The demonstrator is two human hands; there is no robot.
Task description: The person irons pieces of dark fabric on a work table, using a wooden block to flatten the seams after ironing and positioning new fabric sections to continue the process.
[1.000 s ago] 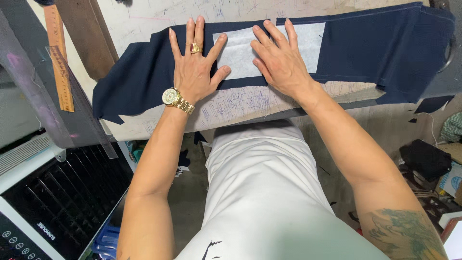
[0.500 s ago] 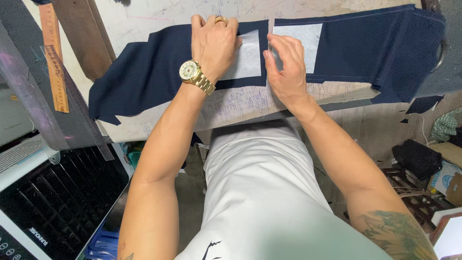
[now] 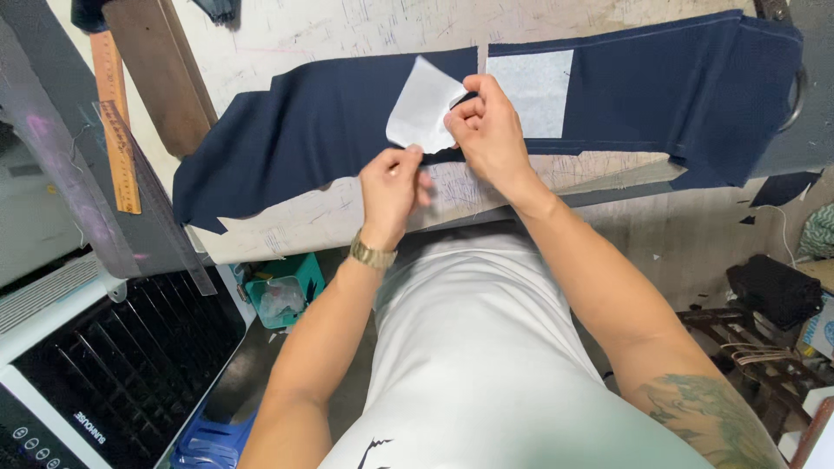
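A long piece of navy fabric (image 3: 287, 130) lies across a white worktable (image 3: 347, 26) covered in pencil marks. A loose white interfacing patch (image 3: 423, 108) is lifted off the fabric, pinched at its lower corner by my left hand (image 3: 393, 181) and at its right edge by my right hand (image 3: 486, 126). A second white patch (image 3: 530, 91) lies flat on the navy fabric just right of my right hand. A gold watch sits on my left wrist.
A wooden ruler (image 3: 115, 122) and a clear plastic ruler (image 3: 165, 217) lie at the table's left end. Below are a black-and-white appliance (image 3: 95, 373), a teal box (image 3: 280, 291), and at the right a black bag (image 3: 773, 291) on a cluttered floor.
Both hands were pressing flat on the fabric and patches. They have since drawn back toward me and peeled the left white patch up off the navy fabric.
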